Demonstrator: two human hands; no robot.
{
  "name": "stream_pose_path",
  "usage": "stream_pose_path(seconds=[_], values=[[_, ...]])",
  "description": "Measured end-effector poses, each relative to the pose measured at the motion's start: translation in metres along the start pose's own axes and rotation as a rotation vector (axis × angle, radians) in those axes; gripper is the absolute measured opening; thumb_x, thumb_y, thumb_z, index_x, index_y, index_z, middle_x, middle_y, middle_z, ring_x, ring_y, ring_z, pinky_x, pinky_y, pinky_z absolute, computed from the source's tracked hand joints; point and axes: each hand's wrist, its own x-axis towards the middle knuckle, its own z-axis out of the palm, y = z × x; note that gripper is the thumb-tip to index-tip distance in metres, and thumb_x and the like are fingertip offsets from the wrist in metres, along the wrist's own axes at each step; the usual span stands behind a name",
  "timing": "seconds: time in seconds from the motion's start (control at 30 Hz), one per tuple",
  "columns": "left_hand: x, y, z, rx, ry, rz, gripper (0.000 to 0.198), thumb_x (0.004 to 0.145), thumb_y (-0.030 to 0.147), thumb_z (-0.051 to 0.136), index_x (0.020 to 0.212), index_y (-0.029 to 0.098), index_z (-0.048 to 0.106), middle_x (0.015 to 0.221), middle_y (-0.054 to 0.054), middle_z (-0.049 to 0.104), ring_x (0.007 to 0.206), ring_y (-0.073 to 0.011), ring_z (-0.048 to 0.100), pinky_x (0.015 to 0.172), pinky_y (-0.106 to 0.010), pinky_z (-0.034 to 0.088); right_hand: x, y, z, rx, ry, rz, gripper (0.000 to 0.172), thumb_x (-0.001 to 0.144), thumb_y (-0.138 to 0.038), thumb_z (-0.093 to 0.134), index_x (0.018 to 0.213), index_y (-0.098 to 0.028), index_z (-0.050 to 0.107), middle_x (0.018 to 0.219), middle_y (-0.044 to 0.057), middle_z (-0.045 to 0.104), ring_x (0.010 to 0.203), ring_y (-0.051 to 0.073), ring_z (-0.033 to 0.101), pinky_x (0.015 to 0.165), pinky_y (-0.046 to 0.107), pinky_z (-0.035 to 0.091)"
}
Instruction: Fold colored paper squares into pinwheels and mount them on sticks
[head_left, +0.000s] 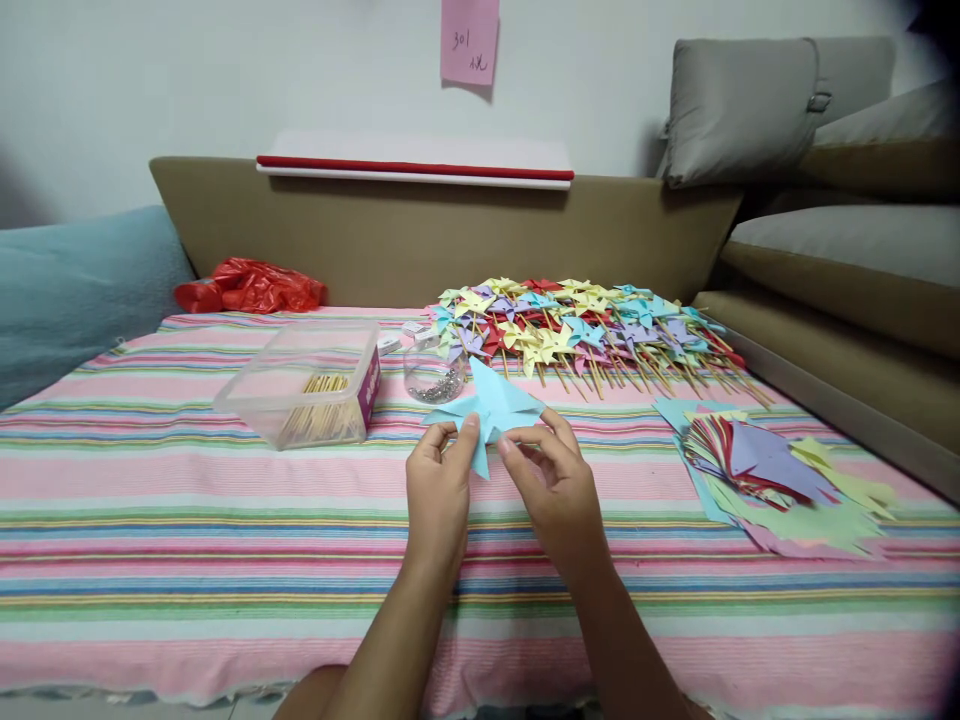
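Both hands hold a light blue paper piece (491, 405), cut and partly folded into pinwheel blades, above the striped cloth. My left hand (439, 485) pinches its left blade between thumb and fingers. My right hand (551, 480) pinches the lower middle of the paper with its fingers curled. Just behind the paper stands a small clear jar of silvery pins (433, 372). A clear plastic box of wooden sticks (311, 385) lies to the left of the jar.
A heap of finished paper pinwheels on sticks (592, 335) lies at the back right. A stack of cut coloured paper (780, 470) sits at the right. A red plastic bag (251, 285) lies at the back left. Cushions surround the striped cloth (225, 530).
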Motion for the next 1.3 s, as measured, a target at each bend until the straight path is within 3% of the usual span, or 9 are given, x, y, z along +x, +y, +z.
stream_pose_path(seconds=[0.2, 0.47, 0.8, 1.0, 1.2, 1.3], values=[[-0.0039, 0.0022, 0.0018, 0.227, -0.031, 0.069, 0.036, 0.077, 0.049, 0.079, 0.074, 0.018, 0.060, 0.055, 0.007, 0.045, 0.052, -0.0073, 0.034, 0.050, -0.020, 0.028, 0.0022, 0.0002, -0.0029, 0.064, 0.088, 0.078, 0.017, 0.084, -0.038, 0.071, 0.084, -0.021, 0.074, 0.125, 0.012, 0.057, 0.121, 0.028, 0.057, 0.094, 0.039, 0.053], [-0.0063, 0.0019, 0.0022, 0.257, -0.090, 0.082, 0.042, 0.076, 0.052, 0.078, 0.068, 0.019, 0.053, 0.052, 0.008, 0.030, 0.051, -0.0075, 0.023, 0.048, -0.022, 0.018, 0.0019, 0.0009, -0.0021, 0.055, 0.179, 0.117, 0.017, 0.079, -0.037, 0.076, 0.081, -0.020, 0.072, 0.124, 0.010, 0.055, 0.102, 0.023, 0.063, 0.083, 0.035, 0.053], [-0.0074, -0.0004, 0.0058, 0.254, -0.150, 0.114, 0.037, 0.078, 0.047, 0.077, 0.071, 0.018, 0.054, 0.053, 0.008, 0.035, 0.053, -0.0076, 0.028, 0.049, -0.022, 0.021, 0.0047, -0.0005, -0.0015, 0.034, 0.223, 0.137, 0.022, 0.075, -0.039, 0.077, 0.076, -0.020, 0.068, 0.121, 0.009, 0.057, 0.083, 0.018, 0.062, 0.067, 0.031, 0.049], [-0.0089, 0.0027, 0.0065, 0.267, -0.153, 0.135, 0.036, 0.079, 0.045, 0.077, 0.070, 0.019, 0.055, 0.053, 0.008, 0.037, 0.050, -0.0075, 0.031, 0.049, -0.022, 0.023, 0.0030, -0.0020, -0.0027, -0.006, 0.235, 0.099, 0.022, 0.076, -0.041, 0.077, 0.076, -0.021, 0.071, 0.119, 0.011, 0.060, 0.102, 0.025, 0.062, 0.066, 0.030, 0.049], [-0.0084, 0.0029, 0.0058, 0.246, -0.161, 0.115, 0.035, 0.077, 0.046, 0.078, 0.070, 0.019, 0.057, 0.054, 0.007, 0.040, 0.050, -0.0079, 0.034, 0.049, -0.022, 0.026, 0.0036, -0.0006, -0.0022, 0.015, 0.238, 0.096, 0.024, 0.075, -0.043, 0.078, 0.076, -0.021, 0.070, 0.118, 0.011, 0.061, 0.099, 0.024, 0.063, 0.064, 0.029, 0.049], [-0.0078, 0.0017, 0.0045, 0.286, -0.175, 0.132, 0.038, 0.079, 0.047, 0.076, 0.069, 0.019, 0.052, 0.055, 0.007, 0.035, 0.051, -0.0083, 0.031, 0.050, -0.023, 0.024, 0.0034, -0.0004, -0.0021, 0.006, 0.234, 0.095, 0.024, 0.075, -0.043, 0.077, 0.075, -0.020, 0.070, 0.118, 0.011, 0.061, 0.101, 0.025, 0.063, 0.065, 0.029, 0.049]])
